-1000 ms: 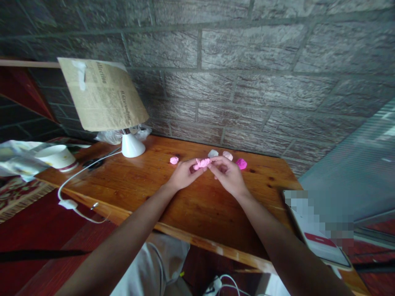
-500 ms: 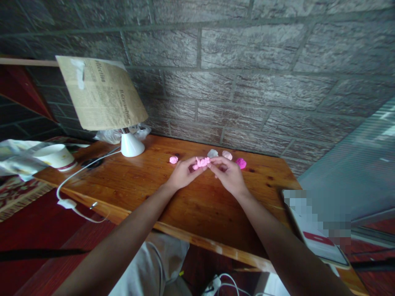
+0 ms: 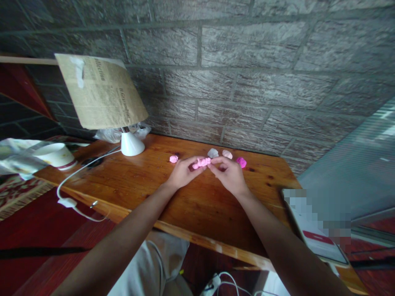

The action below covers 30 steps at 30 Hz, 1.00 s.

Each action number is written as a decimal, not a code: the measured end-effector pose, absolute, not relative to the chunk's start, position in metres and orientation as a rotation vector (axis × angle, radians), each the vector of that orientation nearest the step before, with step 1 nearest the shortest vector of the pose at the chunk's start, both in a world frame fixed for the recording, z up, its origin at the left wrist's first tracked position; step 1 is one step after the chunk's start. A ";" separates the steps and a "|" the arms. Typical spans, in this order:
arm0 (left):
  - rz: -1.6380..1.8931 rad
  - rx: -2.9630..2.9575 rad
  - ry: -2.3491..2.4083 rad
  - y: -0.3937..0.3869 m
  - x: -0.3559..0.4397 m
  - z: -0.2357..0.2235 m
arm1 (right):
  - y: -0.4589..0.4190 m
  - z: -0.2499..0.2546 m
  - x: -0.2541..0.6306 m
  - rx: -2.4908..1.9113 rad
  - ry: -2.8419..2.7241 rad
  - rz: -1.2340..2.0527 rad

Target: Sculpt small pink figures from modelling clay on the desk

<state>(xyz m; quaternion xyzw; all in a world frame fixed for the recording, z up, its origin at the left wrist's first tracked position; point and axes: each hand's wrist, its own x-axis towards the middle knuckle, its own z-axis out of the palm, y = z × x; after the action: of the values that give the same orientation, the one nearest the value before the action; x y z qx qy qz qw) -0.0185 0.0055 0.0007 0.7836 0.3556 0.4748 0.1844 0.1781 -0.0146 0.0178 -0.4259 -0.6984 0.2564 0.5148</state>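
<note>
Between my two hands, above the middle of the wooden table (image 3: 197,205), is a small lumpy pink clay figure (image 3: 202,163). My left hand (image 3: 182,172) grips its left end between thumb and fingers. The thumb and fingertips of my right hand (image 3: 228,174) pinch its right end. Behind my right hand lie a white clay lump (image 3: 212,153), a pale pink clay lump (image 3: 227,154) and a bright magenta clay lump (image 3: 241,162), partly covered by the hand. Beyond my left hand sits a pink clay lump (image 3: 173,159).
A lamp (image 3: 132,144) with a newsprint shade stands at the back left, its white cord (image 3: 83,167) hanging over the front edge. Farther left is a paper cup (image 3: 57,155). A tablet (image 3: 317,234) lies at the right edge. A brick wall (image 3: 216,86) rises behind the table.
Both hands stay in nearly the same place around the pink clay figure. It sits at a very slightly different angle, with its upper bump a little lower.
</note>
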 end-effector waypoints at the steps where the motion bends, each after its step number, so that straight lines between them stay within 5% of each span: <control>1: 1.346 2.213 1.006 0.006 -0.019 0.001 | -0.014 0.017 0.178 -1.027 -1.660 0.654; 30: 1.404 2.305 0.979 0.005 -0.020 0.002 | -0.012 0.023 0.175 -1.002 -1.358 1.131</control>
<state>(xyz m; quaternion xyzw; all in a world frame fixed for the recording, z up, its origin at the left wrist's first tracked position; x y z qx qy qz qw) -0.0196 0.0052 0.0022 0.7955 0.3380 0.4845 0.1350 0.1751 -0.0117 0.0232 -0.4192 -0.5680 0.4730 0.5271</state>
